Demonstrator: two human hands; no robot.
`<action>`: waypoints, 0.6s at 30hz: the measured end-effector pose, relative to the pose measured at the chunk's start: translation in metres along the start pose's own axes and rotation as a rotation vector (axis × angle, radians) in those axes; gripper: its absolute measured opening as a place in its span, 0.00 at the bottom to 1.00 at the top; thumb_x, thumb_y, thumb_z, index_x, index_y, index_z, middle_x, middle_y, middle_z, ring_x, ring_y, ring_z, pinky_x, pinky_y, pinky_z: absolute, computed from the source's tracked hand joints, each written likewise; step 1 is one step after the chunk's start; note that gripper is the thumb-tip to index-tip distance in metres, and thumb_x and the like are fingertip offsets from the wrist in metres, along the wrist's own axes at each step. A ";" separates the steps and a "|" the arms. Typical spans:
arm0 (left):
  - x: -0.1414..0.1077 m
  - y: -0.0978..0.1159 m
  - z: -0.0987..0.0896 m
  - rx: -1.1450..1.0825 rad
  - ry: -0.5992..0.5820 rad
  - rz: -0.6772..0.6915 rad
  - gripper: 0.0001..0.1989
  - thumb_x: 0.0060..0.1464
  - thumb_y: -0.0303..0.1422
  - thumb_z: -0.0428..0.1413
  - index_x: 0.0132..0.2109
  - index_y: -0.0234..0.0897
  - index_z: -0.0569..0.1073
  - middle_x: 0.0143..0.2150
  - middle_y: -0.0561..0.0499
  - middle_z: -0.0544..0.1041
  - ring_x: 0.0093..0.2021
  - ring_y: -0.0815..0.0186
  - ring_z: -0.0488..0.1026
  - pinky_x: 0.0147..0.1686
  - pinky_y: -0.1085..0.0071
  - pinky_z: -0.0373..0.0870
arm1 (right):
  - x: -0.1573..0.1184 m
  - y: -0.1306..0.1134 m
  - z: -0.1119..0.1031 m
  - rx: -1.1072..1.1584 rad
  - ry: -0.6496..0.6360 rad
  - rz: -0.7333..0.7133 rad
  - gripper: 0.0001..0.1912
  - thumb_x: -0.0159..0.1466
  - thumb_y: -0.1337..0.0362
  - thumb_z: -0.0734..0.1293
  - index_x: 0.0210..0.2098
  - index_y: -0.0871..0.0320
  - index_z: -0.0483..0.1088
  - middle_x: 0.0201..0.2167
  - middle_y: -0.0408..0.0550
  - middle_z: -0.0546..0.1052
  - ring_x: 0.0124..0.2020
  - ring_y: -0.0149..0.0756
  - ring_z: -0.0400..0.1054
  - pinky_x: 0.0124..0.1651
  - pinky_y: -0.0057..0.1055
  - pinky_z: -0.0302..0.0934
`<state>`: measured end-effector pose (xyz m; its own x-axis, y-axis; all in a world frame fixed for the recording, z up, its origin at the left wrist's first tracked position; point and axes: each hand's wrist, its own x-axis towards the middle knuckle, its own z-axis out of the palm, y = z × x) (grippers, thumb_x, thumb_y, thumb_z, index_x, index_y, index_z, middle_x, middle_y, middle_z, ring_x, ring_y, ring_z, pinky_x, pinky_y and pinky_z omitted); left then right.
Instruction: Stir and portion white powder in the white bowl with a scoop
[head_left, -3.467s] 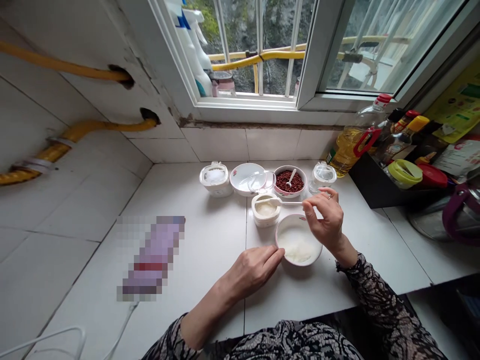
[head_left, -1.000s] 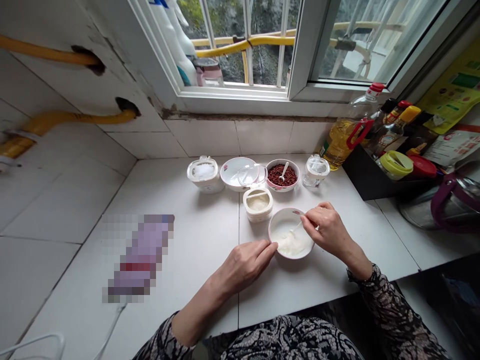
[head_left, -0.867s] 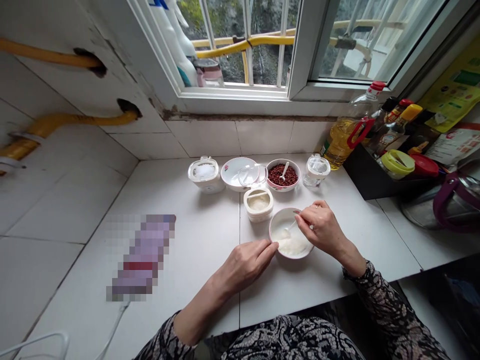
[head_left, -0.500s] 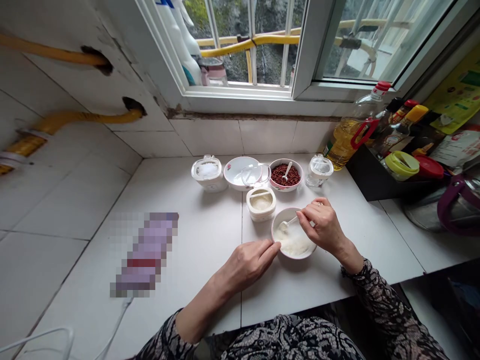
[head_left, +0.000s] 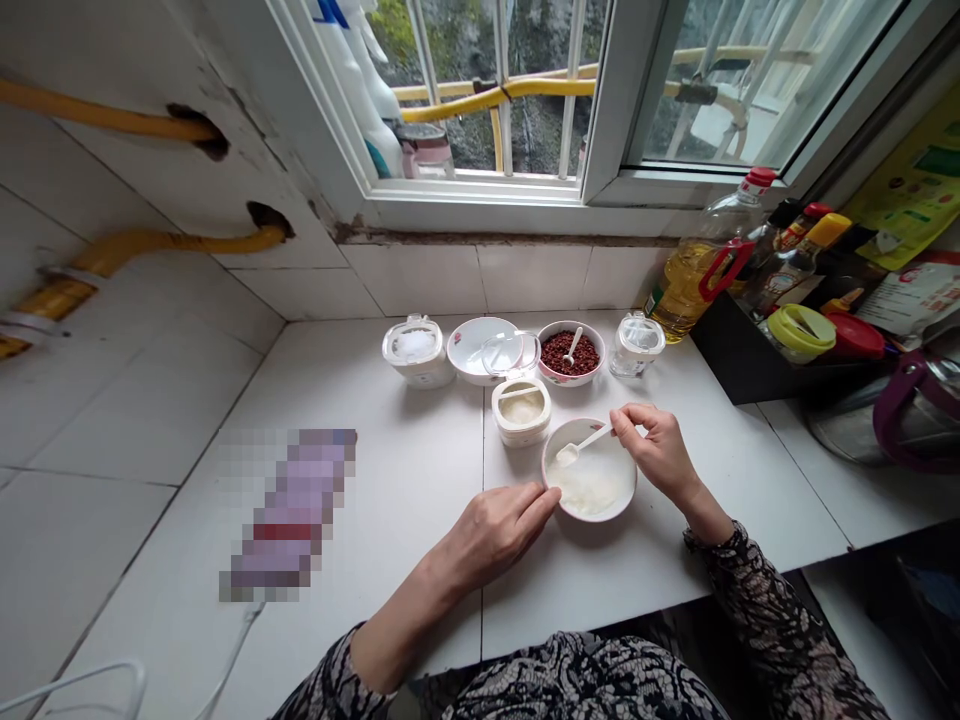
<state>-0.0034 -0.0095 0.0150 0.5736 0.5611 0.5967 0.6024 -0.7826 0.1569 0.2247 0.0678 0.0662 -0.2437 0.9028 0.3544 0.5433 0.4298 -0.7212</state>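
My right hand [head_left: 660,450] pinches the handle of a small white spoon [head_left: 592,439], whose tip is low inside a white bowl [head_left: 620,468]. A whitish, wet-looking mixture [head_left: 589,492] covers the bottom of that bowl. At the bowl's left rim, my left hand [head_left: 499,530] grips the edge with its fingers together. Just behind the bowl, touching or very near it, stands a square container [head_left: 522,432] with pale granules inside. Farther back, another small spoon [head_left: 575,341] rests in a bowl of dark red beans [head_left: 559,352].
Along the back stand a lidded container with white contents [head_left: 414,365], a white dish [head_left: 469,352] with a clear lid [head_left: 510,352], and a glass jar [head_left: 637,345]. An oil bottle [head_left: 686,295] and a black condiment box [head_left: 739,350] are at right. A blurred purple object [head_left: 296,490] lies left.
My right hand has moved slightly right and down with the spoon, which now lies at a lower angle across the bowl. My left hand stays at the rim.
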 end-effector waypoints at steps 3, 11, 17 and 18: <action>-0.001 -0.001 0.001 0.005 0.001 -0.002 0.09 0.67 0.24 0.44 0.48 0.30 0.69 0.34 0.47 0.76 0.29 0.69 0.74 0.25 0.75 0.71 | 0.001 0.001 0.000 0.136 -0.018 0.130 0.23 0.65 0.52 0.63 0.18 0.57 0.65 0.15 0.40 0.66 0.20 0.29 0.59 0.27 0.28 0.55; -0.001 0.000 0.001 0.003 0.001 0.002 0.11 0.67 0.22 0.43 0.48 0.30 0.68 0.34 0.48 0.76 0.29 0.69 0.74 0.24 0.75 0.71 | 0.011 0.008 0.001 0.367 -0.049 0.289 0.28 0.59 0.41 0.66 0.17 0.58 0.65 0.15 0.42 0.66 0.20 0.29 0.60 0.26 0.28 0.57; -0.002 0.000 0.002 0.017 -0.012 0.002 0.11 0.66 0.23 0.42 0.48 0.30 0.68 0.33 0.48 0.75 0.28 0.69 0.74 0.25 0.75 0.71 | 0.027 -0.011 0.007 0.348 0.080 0.140 0.24 0.64 0.45 0.65 0.22 0.57 0.69 0.18 0.43 0.71 0.21 0.31 0.64 0.29 0.31 0.61; -0.002 0.000 0.002 0.020 -0.011 0.002 0.11 0.66 0.23 0.42 0.48 0.31 0.69 0.33 0.48 0.75 0.29 0.69 0.74 0.25 0.75 0.71 | 0.028 -0.015 0.009 0.284 0.138 0.073 0.22 0.66 0.47 0.64 0.23 0.56 0.69 0.19 0.43 0.72 0.22 0.32 0.65 0.30 0.32 0.62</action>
<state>-0.0036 -0.0097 0.0127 0.5810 0.5625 0.5883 0.6121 -0.7784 0.1398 0.2024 0.0865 0.0817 -0.0904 0.9290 0.3589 0.3051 0.3689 -0.8780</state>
